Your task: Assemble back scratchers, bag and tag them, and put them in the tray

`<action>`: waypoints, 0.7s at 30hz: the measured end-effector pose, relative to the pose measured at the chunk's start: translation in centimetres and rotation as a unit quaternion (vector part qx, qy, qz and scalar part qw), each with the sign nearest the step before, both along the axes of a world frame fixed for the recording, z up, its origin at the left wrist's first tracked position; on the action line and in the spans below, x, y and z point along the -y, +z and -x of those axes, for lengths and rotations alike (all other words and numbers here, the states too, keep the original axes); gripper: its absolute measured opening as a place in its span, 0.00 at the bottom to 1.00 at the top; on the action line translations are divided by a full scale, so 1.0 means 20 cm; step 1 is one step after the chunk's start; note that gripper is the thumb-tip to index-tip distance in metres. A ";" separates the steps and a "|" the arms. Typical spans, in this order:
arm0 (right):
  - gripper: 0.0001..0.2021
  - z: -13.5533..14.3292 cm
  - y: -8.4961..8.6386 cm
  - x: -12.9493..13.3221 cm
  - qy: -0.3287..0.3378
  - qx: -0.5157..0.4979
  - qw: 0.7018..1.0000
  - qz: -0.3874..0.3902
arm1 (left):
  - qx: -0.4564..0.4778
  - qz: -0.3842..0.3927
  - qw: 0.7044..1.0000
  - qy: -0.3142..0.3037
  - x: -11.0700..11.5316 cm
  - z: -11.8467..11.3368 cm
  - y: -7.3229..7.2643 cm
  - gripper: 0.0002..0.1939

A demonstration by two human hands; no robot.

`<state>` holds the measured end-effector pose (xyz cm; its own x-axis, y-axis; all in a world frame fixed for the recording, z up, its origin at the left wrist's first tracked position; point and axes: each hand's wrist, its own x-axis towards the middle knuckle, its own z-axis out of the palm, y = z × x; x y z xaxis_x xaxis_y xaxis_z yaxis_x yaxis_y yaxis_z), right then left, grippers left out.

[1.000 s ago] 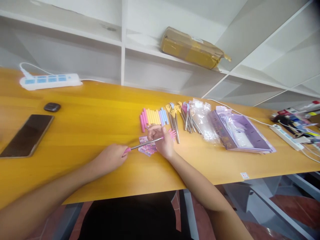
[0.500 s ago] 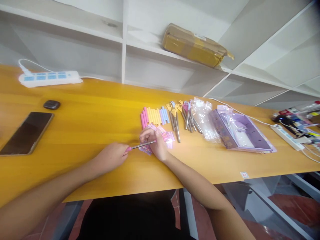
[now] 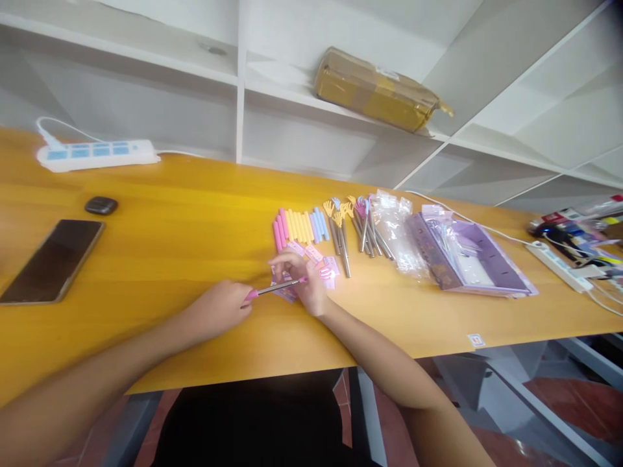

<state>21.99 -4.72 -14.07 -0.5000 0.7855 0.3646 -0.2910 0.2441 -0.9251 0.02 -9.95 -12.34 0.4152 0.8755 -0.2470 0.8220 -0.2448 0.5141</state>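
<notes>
My left hand point(image 3: 233, 303) is closed around the pink handle of a back scratcher point(image 3: 277, 287) with a thin metal rod. My right hand point(image 3: 302, 277) curls loosely at the other end, by its pink claw head; the exact finger contact is partly hidden. Under and beside the right hand lie small pink and purple printed cards point(image 3: 332, 264). Just beyond them is a row of foam-like tubes in pink, yellow point(image 3: 299, 226) and blue. More back scratchers point(image 3: 370, 233), with yellow, pink and blue claw heads, lie to the right.
Clear plastic bags point(image 3: 396, 227) sit beside a purple open box point(image 3: 472, 259) holding more packaging. Power strips lie at left point(image 3: 97, 154) and right point(image 3: 559, 266). A phone point(image 3: 53, 259) and a small black case point(image 3: 101, 205) are at left. A taped parcel point(image 3: 377, 91) rests on the shelf.
The back scratcher has shifted slightly to the right, and its pink claw shows more clearly past my right hand. My right fingers have straightened a little.
</notes>
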 end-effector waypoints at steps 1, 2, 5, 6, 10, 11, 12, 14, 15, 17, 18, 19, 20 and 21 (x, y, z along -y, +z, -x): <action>0.36 -0.01 0.01 0.00 -0.018 -0.010 1.000 -0.009 | 0.010 0.004 1.000 0.001 0.01 0.00 0.00 0.14; 0.36 -0.01 0.01 -0.01 -0.040 -0.020 0.999 -0.015 | 0.019 0.008 1.000 0.001 0.01 -0.01 0.00 0.15; 0.34 -0.01 0.04 -0.01 -0.079 -0.030 0.996 -0.004 | 0.046 0.042 0.998 0.001 0.03 -0.02 -0.02 0.15; 0.34 -0.01 0.05 -0.01 -0.079 -0.027 0.996 0.006 | 0.054 0.056 0.997 0.000 0.03 -0.02 -0.02 0.15; 0.33 0.02 0.06 0.00 -0.059 -0.012 0.997 0.045 | 0.067 0.088 0.994 0.001 0.04 -0.03 -0.04 0.15; 0.33 0.02 0.06 0.00 -0.052 -0.010 0.997 0.051 | 0.067 0.091 0.994 0.003 0.04 -0.03 -0.05 0.15; 0.34 0.02 0.05 0.00 -0.045 -0.008 0.997 0.055 | 0.066 0.094 0.993 0.006 0.04 -0.03 -0.05 0.15; 0.34 0.03 0.03 0.01 -0.032 -0.006 0.998 0.057 | 0.065 0.098 0.993 0.010 0.04 -0.03 -0.05 0.15; 0.35 0.03 0.02 0.01 -0.028 -0.004 0.998 0.056 | 0.065 0.100 0.993 0.012 0.03 -0.04 -0.05 0.15; 0.35 0.03 0.01 0.02 -0.020 0.001 0.999 0.047 | 0.064 0.102 0.993 0.016 0.03 -0.04 -0.05 0.15; 0.35 0.03 0.01 0.02 -0.015 0.003 0.999 0.041 | 0.065 0.101 0.993 0.017 0.03 -0.04 -0.05 0.15; 0.35 0.03 0.01 0.03 -0.009 0.003 0.999 0.036 | 0.066 0.101 0.993 0.017 0.03 -0.04 -0.05 0.15; 0.35 0.04 0.01 0.03 -0.003 0.002 0.999 0.032 | 0.069 0.101 0.992 0.016 0.03 -0.04 -0.05 0.15; 0.35 0.04 0.02 0.03 0.003 0.001 1.000 0.031 | 0.071 0.102 0.992 0.014 0.03 -0.04 -0.04 0.15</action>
